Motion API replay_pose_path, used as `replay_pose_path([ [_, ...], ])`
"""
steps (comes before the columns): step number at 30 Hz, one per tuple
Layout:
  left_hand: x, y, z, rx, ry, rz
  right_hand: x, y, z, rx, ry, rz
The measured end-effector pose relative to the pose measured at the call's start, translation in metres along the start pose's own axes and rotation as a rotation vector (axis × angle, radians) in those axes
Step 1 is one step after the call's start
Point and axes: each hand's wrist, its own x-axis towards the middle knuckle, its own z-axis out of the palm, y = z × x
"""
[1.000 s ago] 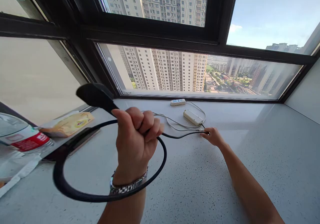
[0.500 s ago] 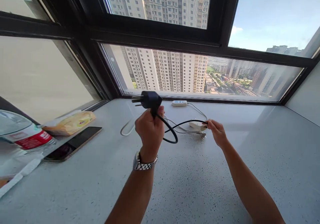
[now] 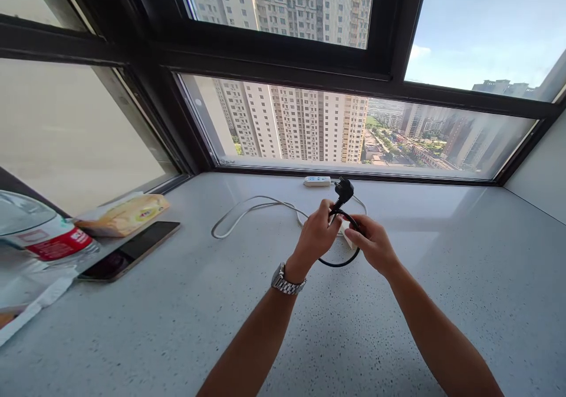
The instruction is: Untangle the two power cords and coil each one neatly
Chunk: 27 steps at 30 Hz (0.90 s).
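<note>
A black power cord [image 3: 338, 263] runs between my two hands and hangs in a loop below them. My left hand [image 3: 317, 232], with a metal watch on its wrist, is closed around the cord just under its black plug [image 3: 344, 190], which points up and away. My right hand [image 3: 371, 240] pinches the same cord close by on the right. Behind the hands lies a white adapter-like block [image 3: 347, 238], mostly covered by them. A white cable [image 3: 247, 209] curves over the counter to the left of my hands.
A small white power strip [image 3: 317, 181] lies by the window frame. On the left of the speckled white counter [image 3: 177, 338] are a phone [image 3: 130, 252], a yellow tissue pack [image 3: 128, 215] and a large clear bottle [image 3: 48, 232] with a red label. Dark-framed windows rise behind.
My left hand has moved right with the plug, bringing it beside my right hand. The plug has turned from pointing left to pointing up and away. The cord now forms a tighter loop.
</note>
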Motion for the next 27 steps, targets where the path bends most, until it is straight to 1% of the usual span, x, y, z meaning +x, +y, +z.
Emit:
replay_pose_path([
  [2, 0.003, -0.006, -0.005, -0.151, -0.074, 0.010, 0.002, 0.001, 0.000, 0.069, 0.022, 0.040],
  [4, 0.007, -0.010, -0.010, -0.235, -0.119, 0.015, 0.003, 0.001, -0.001, 0.126, 0.031, 0.071],
  [6, 0.009, -0.014, -0.014, -0.214, -0.116, 0.056, 0.003, 0.001, -0.001, 0.157, 0.033, 0.072],
  [9, 0.012, -0.016, -0.016, -0.121, -0.078, 0.174, 0.003, 0.001, -0.001, 0.177, 0.020, 0.033],
  [12, 0.012, -0.015, -0.014, -0.134, -0.084, 0.268, 0.001, -0.001, -0.002, 0.207, -0.012, -0.011],
  [14, 0.011, -0.012, -0.013, -0.182, -0.099, 0.282, -0.001, -0.004, -0.004, 0.208, -0.017, -0.030],
  [17, 0.009, -0.010, -0.012, -0.259, -0.090, 0.250, -0.003, -0.008, -0.007, 0.181, 0.013, -0.073],
  [19, 0.009, -0.009, -0.012, -0.307, -0.061, 0.229, -0.003, -0.010, -0.008, 0.169, 0.072, -0.106],
  [22, 0.008, -0.010, -0.013, -0.417, 0.039, 0.186, -0.002, -0.011, -0.012, 0.148, 0.232, -0.146],
  [25, 0.008, -0.009, -0.016, -0.635, 0.146, 0.124, -0.002, -0.014, -0.021, 0.102, 0.399, -0.216],
  [27, 0.008, -0.007, -0.020, -0.761, 0.181, 0.104, -0.004, -0.020, -0.027, 0.044, 0.482, -0.300],
])
